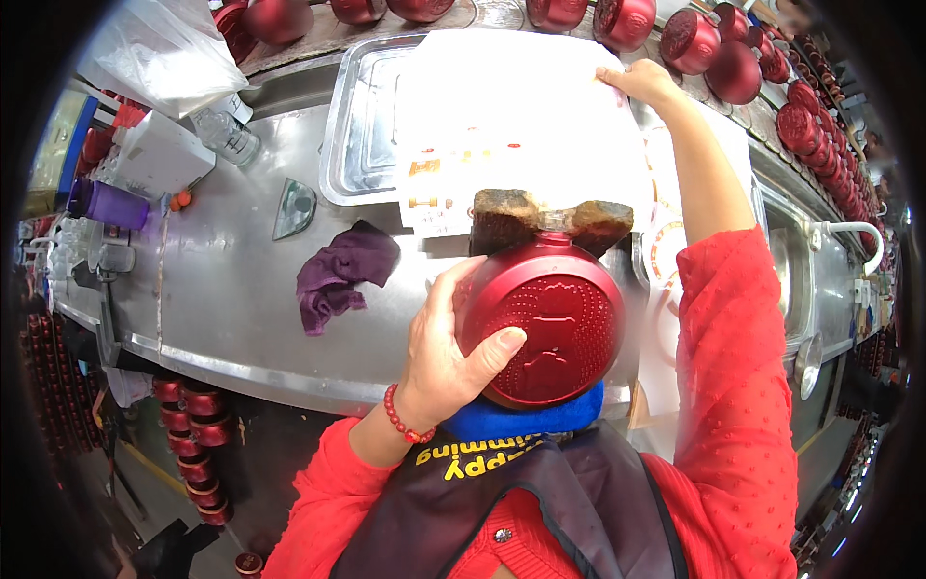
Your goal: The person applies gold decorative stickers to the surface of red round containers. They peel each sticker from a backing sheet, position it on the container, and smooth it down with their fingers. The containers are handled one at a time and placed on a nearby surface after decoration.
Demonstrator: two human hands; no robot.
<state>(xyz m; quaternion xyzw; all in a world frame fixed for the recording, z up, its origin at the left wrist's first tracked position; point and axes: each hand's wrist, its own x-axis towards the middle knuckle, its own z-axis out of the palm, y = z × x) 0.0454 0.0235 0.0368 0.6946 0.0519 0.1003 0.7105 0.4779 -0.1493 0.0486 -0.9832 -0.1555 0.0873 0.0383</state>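
Note:
My left hand (449,343) grips a round red metal pan (555,338) by its left side, the thumb lying across its face. The pan's flat base, dotted and wet-looking, is turned up toward me. Its short neck rests in the gap between two worn dark blocks (506,217), and its near edge lies against a folded blue cloth (521,417) in front of my apron. With my right arm stretched out, my right hand (641,82) pinches the far right edge of a white sheet (521,106) with small orange and red prints. The sheet's upper part is washed out by glare.
Under the sheet sits a clear tray (333,145). A crumpled purple cloth (345,270) and a greenish wedge-shaped scraper (294,209) lie on the steel table. Red pans (690,41) line the far ledge. Farther left are a purple bottle (116,203) and a plastic bag (164,58).

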